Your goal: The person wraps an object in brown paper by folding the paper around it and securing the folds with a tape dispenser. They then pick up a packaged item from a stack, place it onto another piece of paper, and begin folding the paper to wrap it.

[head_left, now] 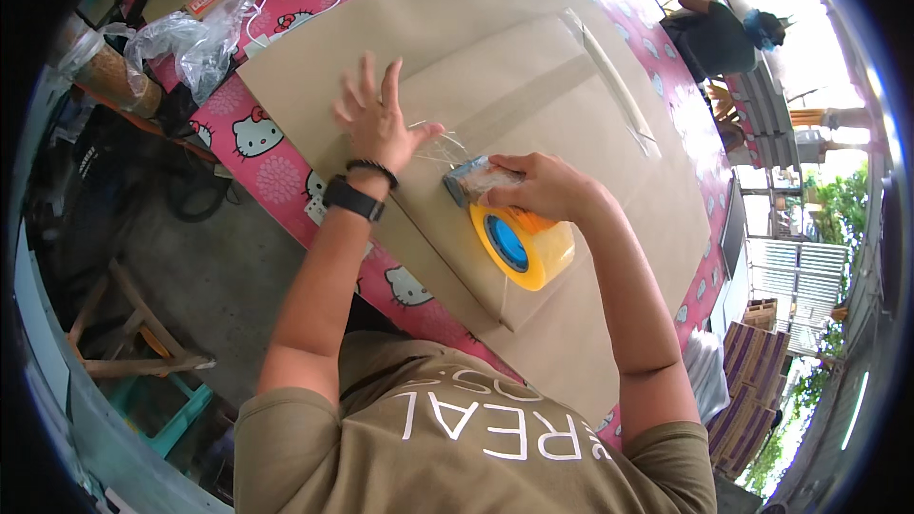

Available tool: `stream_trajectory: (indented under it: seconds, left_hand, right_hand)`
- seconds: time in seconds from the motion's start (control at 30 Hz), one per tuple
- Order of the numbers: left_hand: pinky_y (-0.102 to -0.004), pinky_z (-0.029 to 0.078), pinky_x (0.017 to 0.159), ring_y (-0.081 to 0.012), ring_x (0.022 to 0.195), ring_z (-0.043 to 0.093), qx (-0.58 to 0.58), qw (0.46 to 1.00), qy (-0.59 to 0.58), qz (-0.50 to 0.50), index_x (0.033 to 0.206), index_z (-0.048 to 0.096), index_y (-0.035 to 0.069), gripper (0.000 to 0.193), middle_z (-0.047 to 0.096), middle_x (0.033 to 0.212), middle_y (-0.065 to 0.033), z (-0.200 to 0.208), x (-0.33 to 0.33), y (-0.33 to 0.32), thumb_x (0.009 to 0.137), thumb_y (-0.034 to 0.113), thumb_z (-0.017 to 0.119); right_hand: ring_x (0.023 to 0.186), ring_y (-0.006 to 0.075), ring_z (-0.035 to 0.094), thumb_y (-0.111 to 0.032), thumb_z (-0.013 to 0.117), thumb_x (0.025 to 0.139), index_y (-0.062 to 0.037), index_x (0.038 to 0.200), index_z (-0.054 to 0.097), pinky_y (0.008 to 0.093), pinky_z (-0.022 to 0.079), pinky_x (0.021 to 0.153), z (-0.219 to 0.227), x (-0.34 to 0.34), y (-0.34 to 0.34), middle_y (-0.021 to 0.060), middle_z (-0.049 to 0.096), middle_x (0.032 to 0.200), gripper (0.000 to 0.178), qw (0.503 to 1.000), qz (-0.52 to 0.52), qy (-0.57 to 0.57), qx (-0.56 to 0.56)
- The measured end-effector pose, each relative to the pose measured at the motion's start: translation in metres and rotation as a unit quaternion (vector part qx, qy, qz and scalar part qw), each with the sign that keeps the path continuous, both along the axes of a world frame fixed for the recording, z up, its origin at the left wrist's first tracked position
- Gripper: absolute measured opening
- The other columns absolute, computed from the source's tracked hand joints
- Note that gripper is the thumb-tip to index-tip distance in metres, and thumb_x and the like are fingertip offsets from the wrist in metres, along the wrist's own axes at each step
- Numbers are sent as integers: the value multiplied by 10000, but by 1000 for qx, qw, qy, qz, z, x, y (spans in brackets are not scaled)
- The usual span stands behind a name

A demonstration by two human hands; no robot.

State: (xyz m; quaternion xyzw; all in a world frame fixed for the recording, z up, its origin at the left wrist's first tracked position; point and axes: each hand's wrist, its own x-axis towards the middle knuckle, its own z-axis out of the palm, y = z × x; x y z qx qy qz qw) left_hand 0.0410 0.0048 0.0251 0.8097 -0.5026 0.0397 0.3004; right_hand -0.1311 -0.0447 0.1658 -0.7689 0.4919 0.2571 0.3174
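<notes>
My right hand (547, 188) is closed around a tape dispenser (466, 179) that carries a large roll of yellowish packing tape (533, 252) with a blue core. A strip of clear tape (443, 141) runs from the dispenser's head to my left hand (383, 124). That hand is held with its fingers spread, its thumb at the strip; whether the tape sticks to it I cannot tell. Both hands are over a flat brown cardboard package (457, 228), which has strips of tape across its top and far right side. Beneath it lies a larger brown sheet (562, 343).
A pink patterned cloth (252, 133) covers the table. At the far left are a crumpled clear plastic bag (195, 43), a white cable (255, 14) and a jar-like container (114, 76). A wooden stool frame (143, 324) stands at left. Another person (709, 38) is at far right, near stacked boxes (752, 390).
</notes>
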Motion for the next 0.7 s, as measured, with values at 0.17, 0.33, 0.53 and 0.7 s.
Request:
stream_trajectory:
  seconds: [0.17, 0.33, 0.53, 0.7]
  left_hand:
    - [-592, 249, 982, -321, 1290, 288, -113, 991, -73, 27, 1228, 518, 175, 411, 285, 1420, -119, -4, 10, -5, 841, 301, 580]
    - [-541, 233, 1027, -182, 1278, 340, 33, 939, -35, -340, 1279, 477, 194, 399, 377, 1389, -39, -15, -7, 23, 910, 335, 419]
    - [-557, 179, 1052, -128, 1303, 296, 87, 958, -101, -253, 1301, 444, 307, 463, 326, 1423, 41, -14, -20, 17, 876, 489, 417]
    - [-611, 135, 1042, -101, 1320, 256, 148, 962, -80, -214, 1293, 426, 383, 461, 271, 1448, 74, -6, -16, 19, 861, 542, 405]
  right_hand:
    - [931, 243, 599, -485, 635, 685, -122, 1255, 519, 316, 445, 847, 3, 2, 3, 127, 629, 1028, 685, 999, 33, 12, -32]
    - [1059, 257, 540, -532, 617, 666, -155, 1272, 502, 330, 411, 912, -3, 5, 2, 118, 587, 1142, 723, 998, 53, 16, 0]
    - [1073, 253, 546, -546, 619, 653, -208, 1253, 521, 336, 437, 889, -18, 9, -30, 108, 601, 1112, 696, 977, 196, 2, 81]
    - [847, 209, 604, -480, 628, 685, -35, 1290, 457, 287, 472, 772, -3, 13, -11, 157, 624, 1033, 770, 985, 141, 56, 83]
